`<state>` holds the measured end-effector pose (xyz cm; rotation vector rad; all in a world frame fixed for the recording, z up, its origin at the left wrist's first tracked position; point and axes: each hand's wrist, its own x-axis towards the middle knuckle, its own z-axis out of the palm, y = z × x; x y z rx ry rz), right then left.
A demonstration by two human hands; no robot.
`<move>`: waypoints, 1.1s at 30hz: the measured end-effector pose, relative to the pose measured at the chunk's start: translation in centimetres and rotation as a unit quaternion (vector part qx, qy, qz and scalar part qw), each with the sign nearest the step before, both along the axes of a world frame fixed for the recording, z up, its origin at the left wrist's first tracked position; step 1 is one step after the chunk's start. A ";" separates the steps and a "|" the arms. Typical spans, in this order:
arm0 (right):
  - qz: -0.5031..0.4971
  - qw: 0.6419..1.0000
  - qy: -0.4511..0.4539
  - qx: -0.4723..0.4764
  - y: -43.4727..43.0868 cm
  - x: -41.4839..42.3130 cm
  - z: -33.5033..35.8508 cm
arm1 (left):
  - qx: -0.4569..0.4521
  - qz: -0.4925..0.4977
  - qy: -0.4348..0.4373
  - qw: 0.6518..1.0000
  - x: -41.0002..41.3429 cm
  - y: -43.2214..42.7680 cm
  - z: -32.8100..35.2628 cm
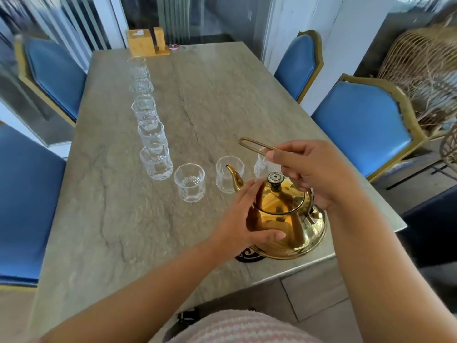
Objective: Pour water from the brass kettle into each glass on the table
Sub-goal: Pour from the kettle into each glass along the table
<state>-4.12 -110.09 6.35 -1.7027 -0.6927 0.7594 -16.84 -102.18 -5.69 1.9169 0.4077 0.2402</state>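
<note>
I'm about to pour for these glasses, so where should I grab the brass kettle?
Grip the thin wire handle from above, where the right hand already pinches it. It arches over the lid, and the spout points away toward the glasses.

The kettle (286, 219) stands on the table (118, 206) at its near right, on a trivet (247, 256). Just beyond it three glasses (189, 182) run left to right; from their left end a row of glasses (146, 112) runs far toward a wooden holder (146, 43).
</note>
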 end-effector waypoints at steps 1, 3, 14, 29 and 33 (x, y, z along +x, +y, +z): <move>0.003 1.000 0.001 -0.003 -0.4 0.5 0.1 | -0.001 0.003 0.000 1.000 0.5 -0.5 0.0; 0.009 1.000 -0.002 -0.005 -1.1 1.5 0.1 | 0.002 0.010 0.000 1.000 1.4 -1.4 0.0; 0.035 0.999 -0.001 -0.009 -2.6 4.0 -0.2 | 0.025 0.042 0.016 0.999 3.4 -3.7 -0.1; 0.022 0.996 -0.070 -0.041 1.7 2.4 0.7 | -0.009 0.026 -0.002 1.000 1.9 0.2 1.0; 0.029 0.984 -0.160 -0.078 3.2 2.0 0.8 | -0.036 0.008 -0.009 0.999 1.8 1.1 1.2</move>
